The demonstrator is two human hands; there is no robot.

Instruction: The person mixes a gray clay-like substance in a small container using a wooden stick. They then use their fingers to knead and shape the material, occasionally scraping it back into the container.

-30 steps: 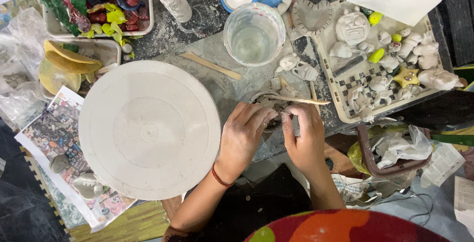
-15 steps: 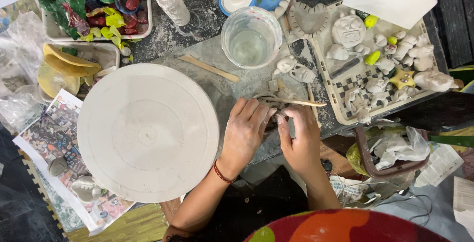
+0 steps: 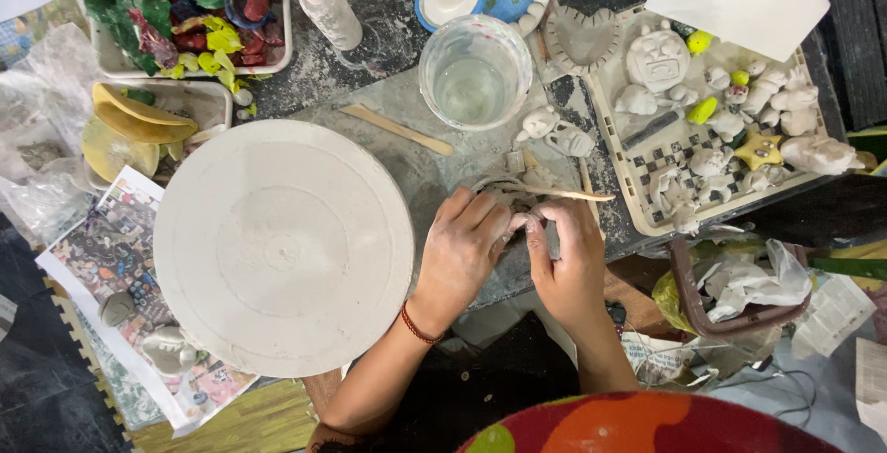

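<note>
A big white round wheel (image 3: 282, 248) sits on the table, just left of the hands. A tray (image 3: 637, 196) of small clay shapes sits to the right. A cup (image 3: 475, 72) of water stands above. The left hand (image 3: 460, 252) and right hand (image 3: 568, 254) pinch a small clay piece (image 3: 514, 202) together. A thin stick (image 3: 568, 194) lies across it.

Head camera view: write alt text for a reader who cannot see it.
Seen from above, a left hand and right hand pinch a small grey clay piece on a cluttered craft table, the right hand also holding a thin wooden stick. A large white round disc lies to the left, a clear cup of water above, and a tray of small white figures to the right.
</note>
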